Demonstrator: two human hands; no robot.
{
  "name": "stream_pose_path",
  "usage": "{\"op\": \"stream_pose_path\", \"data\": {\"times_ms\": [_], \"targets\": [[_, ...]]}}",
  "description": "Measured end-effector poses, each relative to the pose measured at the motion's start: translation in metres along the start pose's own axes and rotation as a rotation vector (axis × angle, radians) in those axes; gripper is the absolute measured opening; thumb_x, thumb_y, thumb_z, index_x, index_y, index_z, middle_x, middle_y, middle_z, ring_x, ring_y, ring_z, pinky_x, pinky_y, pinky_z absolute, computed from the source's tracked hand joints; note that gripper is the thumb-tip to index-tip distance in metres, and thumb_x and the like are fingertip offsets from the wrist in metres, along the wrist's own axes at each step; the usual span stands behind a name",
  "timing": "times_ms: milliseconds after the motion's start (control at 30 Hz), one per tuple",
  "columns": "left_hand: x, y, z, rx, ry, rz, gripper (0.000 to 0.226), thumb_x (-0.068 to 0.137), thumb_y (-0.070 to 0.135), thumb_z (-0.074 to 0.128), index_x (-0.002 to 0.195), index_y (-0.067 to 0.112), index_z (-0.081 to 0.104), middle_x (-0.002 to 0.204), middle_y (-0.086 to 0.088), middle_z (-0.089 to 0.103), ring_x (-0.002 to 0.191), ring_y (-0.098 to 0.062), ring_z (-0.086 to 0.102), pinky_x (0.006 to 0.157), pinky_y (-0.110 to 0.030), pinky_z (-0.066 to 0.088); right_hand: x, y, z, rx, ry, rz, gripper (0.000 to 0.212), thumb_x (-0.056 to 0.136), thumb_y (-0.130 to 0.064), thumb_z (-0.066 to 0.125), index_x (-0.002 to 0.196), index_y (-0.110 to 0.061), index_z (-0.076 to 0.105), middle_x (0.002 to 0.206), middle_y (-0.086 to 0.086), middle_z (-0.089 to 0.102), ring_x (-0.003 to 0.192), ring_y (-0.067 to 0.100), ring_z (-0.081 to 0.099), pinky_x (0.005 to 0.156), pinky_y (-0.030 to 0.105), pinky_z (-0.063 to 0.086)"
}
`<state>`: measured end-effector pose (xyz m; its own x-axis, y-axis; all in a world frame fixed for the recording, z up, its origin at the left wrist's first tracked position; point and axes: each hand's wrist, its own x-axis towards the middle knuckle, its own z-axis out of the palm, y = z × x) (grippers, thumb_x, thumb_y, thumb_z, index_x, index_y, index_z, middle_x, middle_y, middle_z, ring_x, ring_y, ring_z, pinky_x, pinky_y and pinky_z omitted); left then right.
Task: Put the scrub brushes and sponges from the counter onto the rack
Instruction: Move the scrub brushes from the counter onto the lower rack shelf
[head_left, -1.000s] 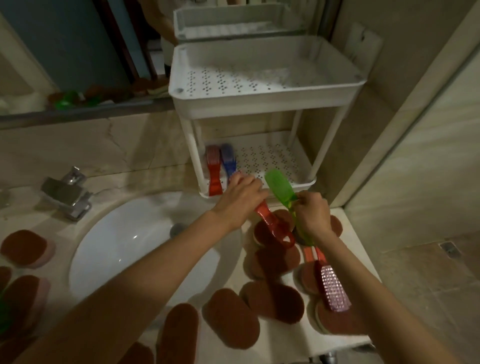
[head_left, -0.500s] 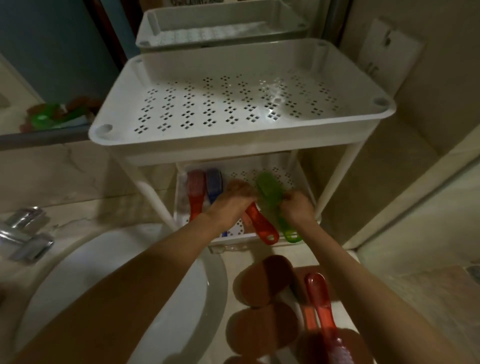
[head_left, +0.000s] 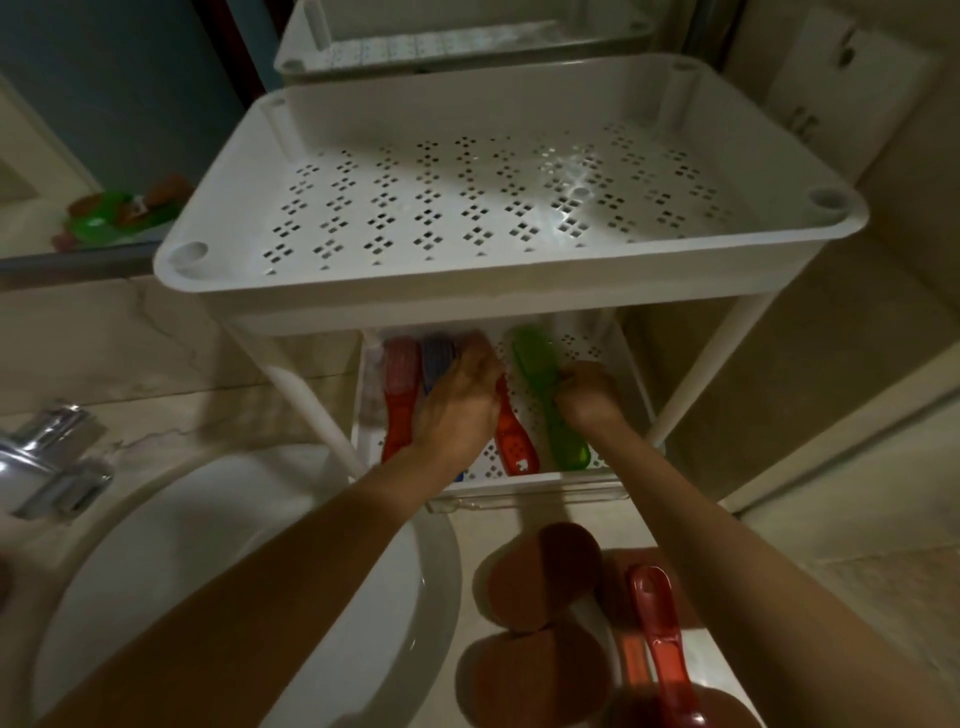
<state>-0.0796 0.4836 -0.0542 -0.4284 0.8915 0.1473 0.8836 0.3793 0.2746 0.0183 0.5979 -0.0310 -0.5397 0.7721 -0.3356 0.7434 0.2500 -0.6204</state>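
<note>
A white two-tier rack (head_left: 498, 306) stands on the counter. Both hands are inside its lower shelf (head_left: 618, 470). My left hand (head_left: 460, 405) grips a red scrub brush (head_left: 511, 447) that lies on the shelf. My right hand (head_left: 584, 395) grips a green scrub brush (head_left: 550, 405) beside it. Another red brush (head_left: 397, 395) and a blue brush (head_left: 436, 358) lie at the shelf's left, the blue one mostly hidden by my left hand. On the counter in front lie brown sponges (head_left: 540, 571) and a red-handled brush (head_left: 660, 634).
The white sink basin (head_left: 218, 571) fills the lower left, with a chrome tap (head_left: 52, 462) behind it. The rack's top tray (head_left: 483, 208) holds nothing. A mirror (head_left: 104, 130) lies behind the rack. Tiled walls close in on the right.
Both hands carried the red and green brushes from above the counter into the rack's lower shelf. My head moved closer to the rack.
</note>
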Motion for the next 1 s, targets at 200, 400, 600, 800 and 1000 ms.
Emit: {"op": "stream_pose_path", "data": {"times_ms": [200,400,600,800,1000], "targets": [[-0.011,0.017,0.0,0.084,-0.214,-0.057,0.031,0.095,0.022,0.044,0.117,0.011,0.061,0.129,-0.02,0.046,0.113,-0.036,0.053,0.09,-0.045,0.048,-0.004,-0.005,0.011,-0.063,0.012,-0.016,0.026,0.096,-0.011,0.039,0.115,-0.004,0.055,0.116,0.016,0.06,0.099,0.029,0.057,0.082,0.035,0.044],[-0.012,0.011,-0.002,0.054,-0.258,-0.073,0.023,0.092,0.016,0.048,0.106,0.012,0.065,0.131,-0.017,0.045,0.111,-0.035,0.053,0.091,-0.053,0.047,-0.015,-0.006,0.013,-0.079,-0.018,-0.127,0.027,0.097,-0.01,0.039,0.117,-0.003,0.056,0.117,0.019,0.062,0.098,0.028,0.059,0.082,0.032,0.044],[-0.015,0.014,-0.009,0.012,-0.254,-0.111,0.026,0.094,0.012,0.046,0.109,0.006,0.066,0.134,-0.018,0.042,0.109,-0.036,0.055,0.093,-0.049,0.046,-0.033,-0.014,0.008,-0.076,-0.066,-0.186,0.028,0.097,-0.009,0.04,0.118,0.0,0.056,0.117,0.02,0.063,0.107,0.031,0.06,0.085,0.031,0.045],[-0.018,0.017,-0.015,-0.028,-0.25,-0.117,0.025,0.093,0.009,0.045,0.109,0.001,0.063,0.134,-0.018,0.042,0.107,-0.036,0.056,0.089,-0.043,0.048,-0.035,-0.011,0.012,-0.144,-0.062,-0.22,0.026,0.096,-0.011,0.042,0.112,0.0,0.059,0.114,0.02,0.066,0.104,0.032,0.063,0.084,0.032,0.047],[-0.024,0.02,-0.02,-0.035,-0.23,-0.132,0.028,0.092,0.01,0.046,0.116,0.003,0.06,0.134,-0.018,0.042,0.105,-0.037,0.057,0.089,-0.045,0.048,-0.04,-0.005,0.014,-0.154,-0.015,-0.212,0.025,0.094,-0.008,0.046,0.113,0.0,0.059,0.11,0.021,0.067,0.101,0.033,0.064,0.085,0.036,0.051]]}}
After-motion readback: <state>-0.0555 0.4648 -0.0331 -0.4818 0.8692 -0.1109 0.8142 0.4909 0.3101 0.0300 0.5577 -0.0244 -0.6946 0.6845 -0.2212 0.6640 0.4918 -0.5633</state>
